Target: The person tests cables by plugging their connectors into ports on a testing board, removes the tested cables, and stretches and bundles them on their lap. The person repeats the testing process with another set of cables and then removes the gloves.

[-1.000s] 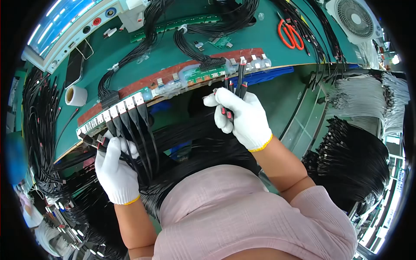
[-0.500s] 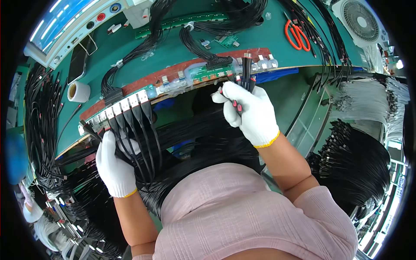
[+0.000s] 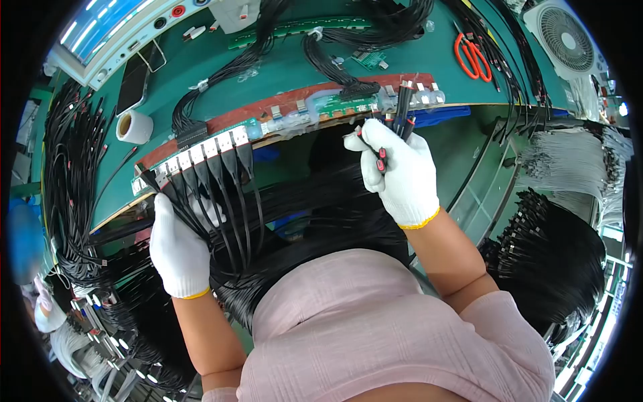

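My left hand point(image 3: 179, 244), in a white glove, is closed around black cables at the left end of the test board. Its thumb lies by the leftmost cable plug point(image 3: 150, 178), while its other fingers are partly hidden behind the cables. Next to it, several black USB cables point(image 3: 229, 175) hang from a row of white sockets point(image 3: 214, 147) along the board's front edge. My right hand point(image 3: 403, 175), also gloved, is closed on a bundle of black USB cables point(image 3: 404, 100). Some plugs point up past the fingers; red-tipped ends point(image 3: 382, 159) show at the palm side.
A red-brown strip point(image 3: 268, 107) carries the boards along the green bench point(image 3: 201, 60) edge. Red-handled scissors point(image 3: 473, 57), a fan point(image 3: 564, 37), a tape roll point(image 3: 134, 126) and a phone point(image 3: 136, 84) lie around. Cable bundles hang at left point(image 3: 70, 174) and right point(image 3: 549, 254).
The view has shifted, so the bench appears farther right. My left hand has moved slightly left along the board toward the end plug. My right hand still holds its bundle, turned a little.
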A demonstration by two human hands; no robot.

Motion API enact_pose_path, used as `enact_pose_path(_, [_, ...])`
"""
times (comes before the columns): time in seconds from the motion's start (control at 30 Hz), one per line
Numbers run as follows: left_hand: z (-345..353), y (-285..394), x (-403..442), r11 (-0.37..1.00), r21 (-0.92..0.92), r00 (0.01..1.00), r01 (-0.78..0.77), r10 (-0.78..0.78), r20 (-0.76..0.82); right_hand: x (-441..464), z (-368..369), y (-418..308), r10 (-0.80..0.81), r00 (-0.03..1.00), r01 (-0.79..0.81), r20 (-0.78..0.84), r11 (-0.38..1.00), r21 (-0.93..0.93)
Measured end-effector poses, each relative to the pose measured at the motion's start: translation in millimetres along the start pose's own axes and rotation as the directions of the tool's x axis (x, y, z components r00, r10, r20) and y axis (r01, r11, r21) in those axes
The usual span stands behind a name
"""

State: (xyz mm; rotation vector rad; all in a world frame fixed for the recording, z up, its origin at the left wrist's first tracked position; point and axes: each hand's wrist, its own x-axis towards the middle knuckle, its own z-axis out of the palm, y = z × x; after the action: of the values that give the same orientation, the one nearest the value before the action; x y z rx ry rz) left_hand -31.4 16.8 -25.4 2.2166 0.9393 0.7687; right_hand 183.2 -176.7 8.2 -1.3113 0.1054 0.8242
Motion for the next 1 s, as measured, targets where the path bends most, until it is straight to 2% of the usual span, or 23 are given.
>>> enact_pose_path(0.07, [0.9,14.2,6.7,0.896,-0.385,0.969,0.223,-0.246,-0.01,0.8,-7.8,-0.7,-0.026,0.996,0.028,0.079,0.999,-0.017])
enact_pose_path(0.1, [0.7,36.2,8.8,0.632,-0.653,0.867,0.417,-0.492,0.077,1.9,-11.6,0.1,-0.039,0.992,0.042,0.121,0.999,-0.026])
enact_pose_path(0.13, [1.2,53.7,12.6,0.255,-0.822,0.713,0.51,-0.66,0.238,1.9,-15.6,3.7,-0.046,0.993,0.044,0.112,0.999,0.015])
enact_pose_path(0.2, [-7.3,33.9,7.8,0.476,-0.685,0.748,0.551,-0.645,0.154,1.5,-18.5,8.5,-0.079,0.994,0.08,0.07,0.997,-0.017])
enact_pose_path(0.27, [-8.9,26.6,6.0,0.587,-0.607,0.788,0.536,-0.606,0.109,-0.3,-18.3,10.7,-0.1,0.994,0.101,0.032,0.994,-0.038])
enact_pose_path(0.37, [-6.0,29.9,7.5,0.622,-0.624,0.83,0.473,-0.553,0.077,-0.1,-13.1,10.0,-0.137,0.989,0.136,0.055,0.99,0.031])
enact_pose_path(0.47, [-5.2,36.2,6.9,0.659,-0.61,0.839,0.44,-0.544,0.017,-1.6,1.0,-3.8,-0.094,0.995,0.095,-0.02,0.995,0.041])
enact_pose_path(0.57, [-2.7,35.7,9.1,0.603,-0.667,0.809,0.437,-0.588,-0.002,-6.8,0.7,-3.1,-0.049,0.997,0.052,-0.057,0.998,0.048])
enact_pose_path(0.6, [-1.2,36.2,9.4,0.686,-0.593,0.836,0.423,-0.548,-0.038,-12.4,4.1,-4.3,-0.021,0.997,0.021,-0.079,1.0,-0.003])
enact_pose_path(0.63, [0.0,34.3,11.1,0.723,-0.564,0.854,0.399,-0.518,-0.059,-12.4,8.6,-1.8,-0.021,0.993,0.028,-0.118,0.998,0.059])
enact_pose_path(0.7, [-0.7,29.2,14.6,0.792,-0.496,0.886,0.356,-0.454,-0.09,-0.3,-11.5,2.7,-0.05,0.995,0.046,0.085,0.998,0.042])
enact_pose_path(0.77, [-10.0,36.9,19.0,0.669,-0.622,0.86,0.406,-0.511,0.013,5.2,-10.1,1.7,-0.045,0.997,0.039,0.06,0.995,0.091])
enact_pose_path(0.83, [-35.6,21.5,22.8,0.845,-0.417,0.922,0.335,-0.385,-0.039,6.7,-11.0,3.1,-0.046,0.999,0.043,0.028,0.995,0.093])
enact_pose_path(0.87, [-37.3,35.4,31.2,0.675,-0.619,0.793,0.401,-0.594,-0.135,7.2,-11.9,4.0,-0.07,0.997,0.068,0.018,0.995,0.075])
enact_pose_path(0.9, [-55.8,23.8,30.1,0.593,-0.747,0.867,0.301,-0.497,-0.045,6.5,-10.5,4.1,-0.072,0.997,0.072,-0.007,0.994,0.076])
enact_pose_path(0.93, [-77.5,1.8,33.9,0.433,-0.869,0.953,0.241,-0.277,0.127,4.8,-8.6,4.2,-0.072,0.997,0.074,-0.031,0.994,0.077])
enact_pose_path(0.97, [-87.6,1.1,40.9,0.239,-0.945,0.973,0.225,-0.004,0.231,3.6,-6.5,4.3,-0.073,0.996,0.077,-0.052,0.994,0.079])
enact_pose_path(1.0, [-88.9,2.9,37.5,0.29,-0.94,0.984,0.177,-0.067,0.164,2.6,-5.1,4.4,-0.061,0.997,0.064,-0.042,0.995,0.08])
